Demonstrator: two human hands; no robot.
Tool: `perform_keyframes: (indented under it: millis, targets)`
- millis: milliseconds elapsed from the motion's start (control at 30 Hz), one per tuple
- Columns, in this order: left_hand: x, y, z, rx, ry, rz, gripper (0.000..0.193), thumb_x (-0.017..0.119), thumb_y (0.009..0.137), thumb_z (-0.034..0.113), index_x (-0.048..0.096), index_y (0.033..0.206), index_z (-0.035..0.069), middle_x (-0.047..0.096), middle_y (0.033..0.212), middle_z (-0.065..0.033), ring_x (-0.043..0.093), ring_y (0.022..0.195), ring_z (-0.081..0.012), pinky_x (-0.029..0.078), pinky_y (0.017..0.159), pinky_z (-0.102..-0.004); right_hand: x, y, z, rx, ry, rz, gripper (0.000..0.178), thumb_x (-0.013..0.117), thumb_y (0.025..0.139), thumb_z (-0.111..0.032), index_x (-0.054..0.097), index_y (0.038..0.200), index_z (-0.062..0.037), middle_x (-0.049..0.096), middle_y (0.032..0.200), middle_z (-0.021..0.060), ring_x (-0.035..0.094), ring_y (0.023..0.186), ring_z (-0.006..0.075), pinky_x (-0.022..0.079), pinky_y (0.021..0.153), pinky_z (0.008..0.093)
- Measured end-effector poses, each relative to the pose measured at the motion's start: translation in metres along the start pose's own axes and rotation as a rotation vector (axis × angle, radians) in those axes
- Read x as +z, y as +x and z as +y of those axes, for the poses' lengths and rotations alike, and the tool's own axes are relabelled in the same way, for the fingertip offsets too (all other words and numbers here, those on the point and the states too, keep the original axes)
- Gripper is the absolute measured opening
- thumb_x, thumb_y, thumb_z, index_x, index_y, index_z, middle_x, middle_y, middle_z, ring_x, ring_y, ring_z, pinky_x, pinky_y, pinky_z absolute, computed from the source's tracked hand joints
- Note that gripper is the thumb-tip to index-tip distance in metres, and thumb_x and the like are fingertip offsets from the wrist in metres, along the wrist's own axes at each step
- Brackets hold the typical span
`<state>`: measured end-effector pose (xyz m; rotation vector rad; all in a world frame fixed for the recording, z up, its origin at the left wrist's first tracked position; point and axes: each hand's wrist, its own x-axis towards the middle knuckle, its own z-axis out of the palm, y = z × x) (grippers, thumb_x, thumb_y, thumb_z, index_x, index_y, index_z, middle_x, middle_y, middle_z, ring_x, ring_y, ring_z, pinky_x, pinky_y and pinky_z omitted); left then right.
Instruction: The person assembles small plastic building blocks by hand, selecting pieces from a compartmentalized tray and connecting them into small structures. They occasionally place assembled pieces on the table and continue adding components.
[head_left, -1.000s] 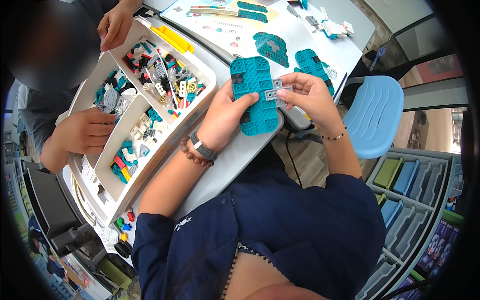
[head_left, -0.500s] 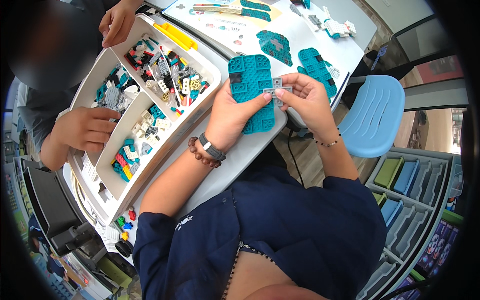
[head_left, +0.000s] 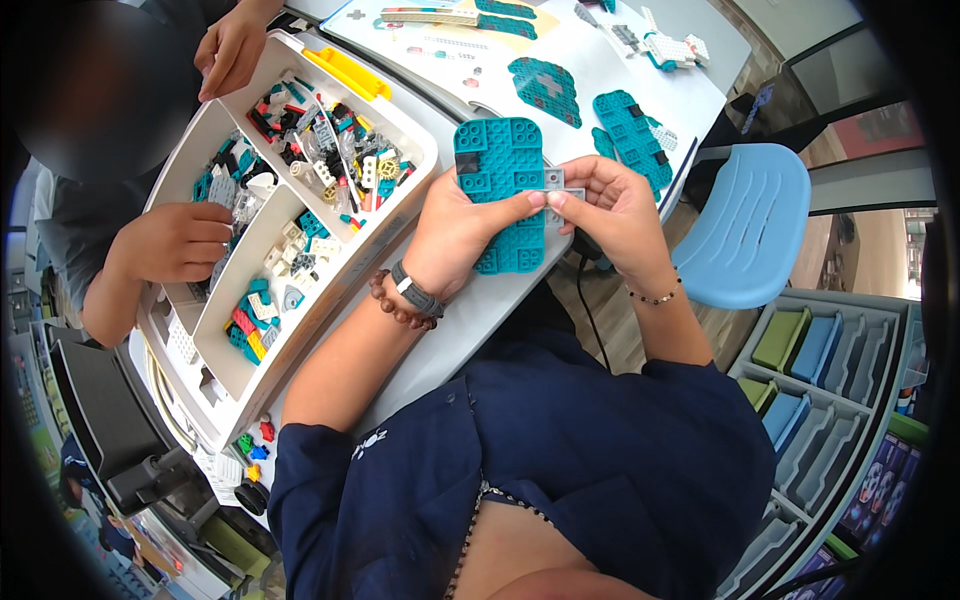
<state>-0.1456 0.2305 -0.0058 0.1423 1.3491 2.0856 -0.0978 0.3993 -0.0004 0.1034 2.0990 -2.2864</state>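
My left hand (head_left: 450, 228) is closed on a teal building-block plate (head_left: 508, 155) with rounded corners, its thumb lying across the studs. A black block (head_left: 467, 163) sits at the plate's left edge. In my right hand (head_left: 622, 207), a light grey cross-shaped block piece (head_left: 555, 178) is pinched between thumb and fingers. The grey piece is at the plate's right edge, partly covered by my fingers; I cannot tell whether it is attached. Both thumb tips meet there.
At the left stands a white sorting bin (head_left: 405, 185) of loose blocks. A co-worker's hand (head_left: 175, 245) reaches into it; another hand (head_left: 232, 50) is at its far edge. An instruction booklet (head_left: 590, 65) lies beyond my hands, near another teal assembly (head_left: 632, 135). A blue chair (head_left: 745, 225) stands right.
My right thumb has drawn back a little on the grey piece, and my left thumb now touches its tip. The plate has shifted slightly nearer. The co-worker's hand in the bin has moved slightly.
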Motion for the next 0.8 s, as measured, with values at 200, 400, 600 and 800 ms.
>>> perform_keyframes:
  millis: [200,400,600,800]
  targets:
    - [0.0,-0.004,0.001,0.024,0.027,-0.005,0.023,0.066,0.075,0.002,0.057,0.097,0.002,0.063,0.085,-0.0039,0.06,0.073,-0.0093,0.051,0.063,-0.0246,-0.001,-0.004,-0.005,0.001,-0.001,-0.034,0.025,0.064,0.079,-0.009,0.055,0.1,0.0021,0.061,0.084,0.0057,0.057,0.07,0.0065,0.048,0.059,0.0205]
    - [0.006,-0.006,0.013,0.041,-0.091,-0.03,0.025,0.067,0.075,0.003,0.055,0.098,0.003,0.06,0.085,-0.0024,0.059,0.072,-0.0093,0.051,0.061,-0.0247,-0.067,0.007,-0.016,-0.27,-0.661,0.508,0.036,0.064,0.079,-0.024,0.059,0.103,0.0013,0.061,0.089,0.01,0.057,0.081,0.0163,0.047,0.071,0.0276]
    - [0.008,-0.006,0.011,0.038,-0.115,-0.004,0.023,0.066,0.077,0.005,0.055,0.098,0.004,0.059,0.085,-0.0021,0.058,0.072,-0.0098,0.051,0.06,-0.0256,-0.115,0.031,0.028,-0.094,-1.216,0.518,0.045,0.068,0.072,-0.033,0.061,0.098,0.0035,0.06,0.089,0.017,0.058,0.081,0.0243,0.046,0.073,0.0336]
    - [0.007,-0.005,0.007,0.074,-0.059,0.027,0.023,0.064,0.079,0.007,0.054,0.099,0.004,0.06,0.084,-0.0026,0.059,0.07,-0.0098,0.052,0.057,-0.0256,-0.136,0.039,0.048,0.062,-0.743,0.404,0.047,0.072,0.071,-0.032,0.059,0.106,-0.0033,0.059,0.095,0.0124,0.057,0.081,0.0222,0.048,0.076,0.0341]
